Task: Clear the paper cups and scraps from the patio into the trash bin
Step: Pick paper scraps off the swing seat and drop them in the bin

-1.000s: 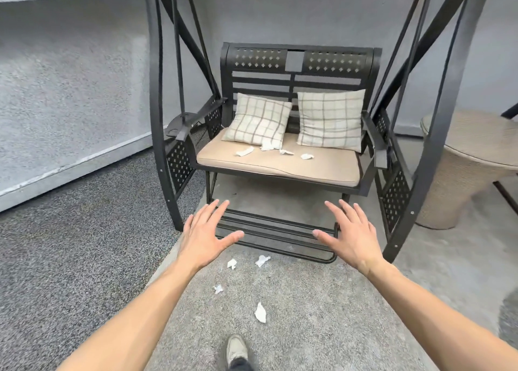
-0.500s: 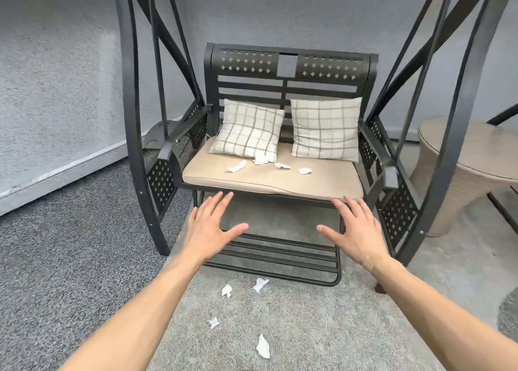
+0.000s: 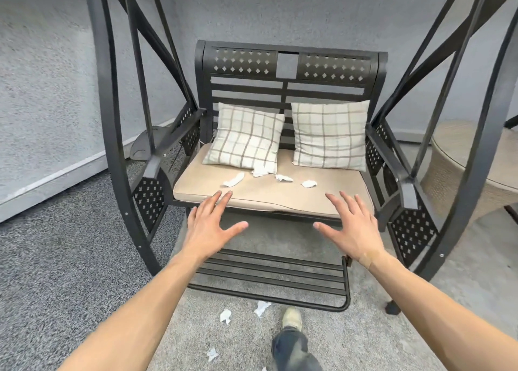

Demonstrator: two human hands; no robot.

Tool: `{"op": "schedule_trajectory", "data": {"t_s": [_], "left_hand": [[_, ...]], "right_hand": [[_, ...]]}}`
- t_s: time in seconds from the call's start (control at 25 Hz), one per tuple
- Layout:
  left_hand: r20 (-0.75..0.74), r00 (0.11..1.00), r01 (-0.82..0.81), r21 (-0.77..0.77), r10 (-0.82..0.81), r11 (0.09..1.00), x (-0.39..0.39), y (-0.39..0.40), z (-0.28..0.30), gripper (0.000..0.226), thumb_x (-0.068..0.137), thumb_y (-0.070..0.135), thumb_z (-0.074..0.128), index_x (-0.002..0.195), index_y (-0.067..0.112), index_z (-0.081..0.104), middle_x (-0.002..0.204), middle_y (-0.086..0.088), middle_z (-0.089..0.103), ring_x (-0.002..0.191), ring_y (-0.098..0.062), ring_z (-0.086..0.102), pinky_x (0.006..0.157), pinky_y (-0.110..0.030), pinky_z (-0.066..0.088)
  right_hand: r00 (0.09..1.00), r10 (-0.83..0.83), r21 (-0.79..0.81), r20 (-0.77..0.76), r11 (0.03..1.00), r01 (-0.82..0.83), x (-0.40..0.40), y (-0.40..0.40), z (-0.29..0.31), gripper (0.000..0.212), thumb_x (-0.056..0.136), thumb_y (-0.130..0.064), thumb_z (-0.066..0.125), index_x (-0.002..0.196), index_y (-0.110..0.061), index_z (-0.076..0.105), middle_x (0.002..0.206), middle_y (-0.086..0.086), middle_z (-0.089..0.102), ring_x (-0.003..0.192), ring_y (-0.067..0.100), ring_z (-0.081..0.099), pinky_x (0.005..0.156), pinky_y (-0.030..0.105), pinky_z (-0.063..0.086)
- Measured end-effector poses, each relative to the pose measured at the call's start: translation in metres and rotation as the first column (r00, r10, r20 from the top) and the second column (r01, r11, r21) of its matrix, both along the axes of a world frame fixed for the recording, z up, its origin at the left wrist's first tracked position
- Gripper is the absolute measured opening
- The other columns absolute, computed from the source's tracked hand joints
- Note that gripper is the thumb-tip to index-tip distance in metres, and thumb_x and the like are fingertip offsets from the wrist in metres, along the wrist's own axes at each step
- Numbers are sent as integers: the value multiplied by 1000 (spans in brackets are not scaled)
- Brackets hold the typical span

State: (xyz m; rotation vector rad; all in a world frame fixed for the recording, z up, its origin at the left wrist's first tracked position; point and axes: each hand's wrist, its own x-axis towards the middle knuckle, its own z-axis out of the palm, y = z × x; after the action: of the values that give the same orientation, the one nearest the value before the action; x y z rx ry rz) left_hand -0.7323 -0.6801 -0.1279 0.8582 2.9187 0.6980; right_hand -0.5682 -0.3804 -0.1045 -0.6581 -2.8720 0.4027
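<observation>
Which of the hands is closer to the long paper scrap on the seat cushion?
Left. The left hand has its fingertips just below the long paper scrap; the right hand is well off to its right.

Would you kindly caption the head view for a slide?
Open left hand and right hand near scraps on swing cushion.

No readable text, label, brand or number shows anywhere.
</observation>
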Motion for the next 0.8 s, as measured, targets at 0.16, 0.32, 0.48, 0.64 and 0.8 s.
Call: {"op": "schedule_trajectory", "data": {"t_s": [0.16,0.32,0.48,0.64,0.8], "left_hand": [[-25,1000,2,-14,-3,1000,-58,43,3,96,69,93,25,150,44,14,160,8,19,147,-14,14,119,-50,12],[-16,1000,4,-23,-4,1000,-111,97,12,95,70,91,28,150,40,19,160,5,22,147,-16,17,117,-54,15],[-3,1000,-30,-23,30,999,-153,141,15,92,72,89,31,150,41,20,159,8,23,147,-14,15,118,-50,14],[23,998,-54,-48,55,997,-182,160,8,88,75,85,34,150,42,19,159,8,23,147,-13,16,118,-50,13],[46,997,-66,-75,70,995,-210,166,-7,81,82,77,40,151,38,21,159,5,24,147,-15,18,118,-52,14]], "right_hand": [[999,22,-64,-49,998,-25,-71,45,-9,76,78,-74,47,143,-45,21,157,-2,21,146,25,5,113,51,20],[998,23,-111,-55,993,-29,-129,91,-16,75,79,-71,50,144,-43,24,157,-2,22,146,24,5,114,49,19],[999,23,-146,-30,989,-27,-172,139,-20,74,79,-72,49,143,-43,26,157,-3,22,146,24,6,112,47,18],[1000,22,-161,-1,987,-22,-199,164,-32,74,79,-72,49,143,-43,26,156,-2,24,145,24,10,112,47,19],[999,12,-179,42,984,-4,-216,178,-45,73,80,-69,51,143,-42,26,156,-2,25,144,25,13,112,48,21]]}}
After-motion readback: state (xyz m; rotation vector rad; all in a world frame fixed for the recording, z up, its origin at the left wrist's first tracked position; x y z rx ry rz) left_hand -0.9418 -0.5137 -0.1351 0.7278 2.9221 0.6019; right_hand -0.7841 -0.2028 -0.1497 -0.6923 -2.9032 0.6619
